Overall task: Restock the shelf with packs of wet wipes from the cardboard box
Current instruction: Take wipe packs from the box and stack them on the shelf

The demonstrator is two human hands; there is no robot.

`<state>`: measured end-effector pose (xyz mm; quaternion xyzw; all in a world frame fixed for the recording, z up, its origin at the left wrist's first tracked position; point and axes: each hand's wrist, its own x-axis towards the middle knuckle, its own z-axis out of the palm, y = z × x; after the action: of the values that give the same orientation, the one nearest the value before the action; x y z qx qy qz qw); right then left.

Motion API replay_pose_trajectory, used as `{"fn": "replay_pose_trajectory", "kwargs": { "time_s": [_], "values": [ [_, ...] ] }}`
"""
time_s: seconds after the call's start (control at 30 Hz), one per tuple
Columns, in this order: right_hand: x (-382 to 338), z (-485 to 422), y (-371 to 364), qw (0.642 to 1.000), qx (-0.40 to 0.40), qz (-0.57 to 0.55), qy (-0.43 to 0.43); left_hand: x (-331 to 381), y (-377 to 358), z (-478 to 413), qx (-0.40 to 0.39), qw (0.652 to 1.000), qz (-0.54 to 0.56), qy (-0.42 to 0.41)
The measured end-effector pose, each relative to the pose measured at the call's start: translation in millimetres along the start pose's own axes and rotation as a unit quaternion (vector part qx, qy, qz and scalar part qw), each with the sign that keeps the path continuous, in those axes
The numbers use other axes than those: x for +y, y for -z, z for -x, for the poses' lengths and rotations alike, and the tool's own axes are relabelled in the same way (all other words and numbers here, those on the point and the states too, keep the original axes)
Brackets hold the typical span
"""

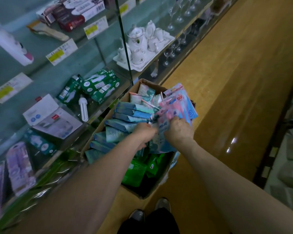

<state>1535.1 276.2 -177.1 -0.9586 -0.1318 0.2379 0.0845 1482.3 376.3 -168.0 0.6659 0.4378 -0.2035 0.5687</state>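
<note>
Several glass shelves [57,85] fill the left side, carrying purple packets [19,166], green bulb boxes [100,85] and a white tea set [142,43]. Beside them, on the wooden floor [235,98], stands an open cardboard box [101,125] crammed with blue wet-wipe packs [125,115] and green packs [135,173]. The left hand [145,132] reaches among them; whether its grip is closed cannot be told. The right hand [179,130] has its grip pinching a fan of pink and blue packs [178,105] above the box.
</note>
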Motion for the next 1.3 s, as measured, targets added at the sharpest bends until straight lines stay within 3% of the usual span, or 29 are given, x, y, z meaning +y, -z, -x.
{"fn": "replay_pose_trajectory", "kwargs": {
  "time_s": [0.2, 0.37, 0.4, 0.47, 0.53, 0.63, 0.77, 0.9, 1.1, 1.3],
  "values": [
    [-2, -6, -7, 0.985, -0.092, -0.141, -0.036, -8, 0, -14, 0.004, 0.999, 0.037, 0.010],
    [12, -7, 16, 0.901, -0.187, -0.383, -0.085, -5, 4, -15, -0.068, 0.983, 0.162, 0.057],
    [15, -8, 18, 0.898, -0.202, -0.382, -0.086, -6, 4, -14, -0.087, 0.977, 0.183, 0.066],
    [18, -11, 19, 0.927, -0.179, -0.323, -0.066, -7, 5, -13, -0.108, 0.967, 0.217, 0.074],
    [22, -16, 20, 0.975, -0.076, -0.206, -0.034, -9, 5, -12, -0.117, 0.962, 0.234, 0.071],
    [27, -21, 20, 0.996, 0.044, -0.073, -0.026, -11, 8, -11, -0.099, 0.972, 0.205, 0.052],
    [26, -22, 11, 0.999, 0.008, -0.014, -0.051, -15, 11, -11, -0.044, 0.991, 0.128, 0.012],
    [20, -23, 3, 0.999, 0.034, 0.020, -0.034, -17, 14, -12, 0.010, 0.996, 0.084, -0.017],
    [11, -24, -3, 0.998, -0.013, -0.045, -0.043, -16, 10, -13, 0.086, 0.994, -0.023, -0.062],
    [15, 2, 25, 0.994, 0.005, -0.095, -0.053, 4, 11, 4, 0.108, 0.982, -0.098, -0.122]
  ]
}}
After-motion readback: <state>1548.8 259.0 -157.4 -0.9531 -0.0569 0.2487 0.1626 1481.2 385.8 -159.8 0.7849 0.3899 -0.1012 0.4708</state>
